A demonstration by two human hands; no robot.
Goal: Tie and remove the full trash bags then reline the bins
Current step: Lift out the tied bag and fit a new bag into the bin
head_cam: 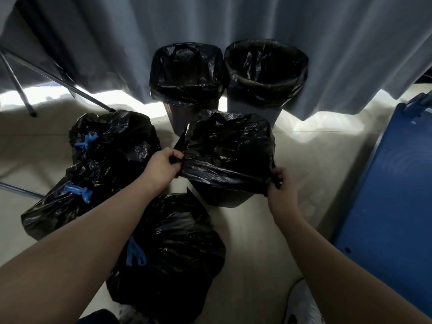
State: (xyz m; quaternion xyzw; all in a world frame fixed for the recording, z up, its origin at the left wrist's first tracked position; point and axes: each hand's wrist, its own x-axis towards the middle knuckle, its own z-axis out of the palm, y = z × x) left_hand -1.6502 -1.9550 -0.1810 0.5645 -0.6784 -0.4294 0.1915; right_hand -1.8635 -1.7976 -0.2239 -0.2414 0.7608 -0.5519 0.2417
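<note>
Gripping liner (230,146) – glossy black, crumpled | left hand (163,166), right hand (279,185) clamped on edges

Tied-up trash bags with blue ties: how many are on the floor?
3. One upper tied bag at far left, a second tied bag just below it, and a nearest tied bag between the forearms. Others may lie outside the frame.

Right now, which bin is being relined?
The nearest bin: both hands, left hand and right hand, stretch its liner. The two rear bins are already lined.
</note>
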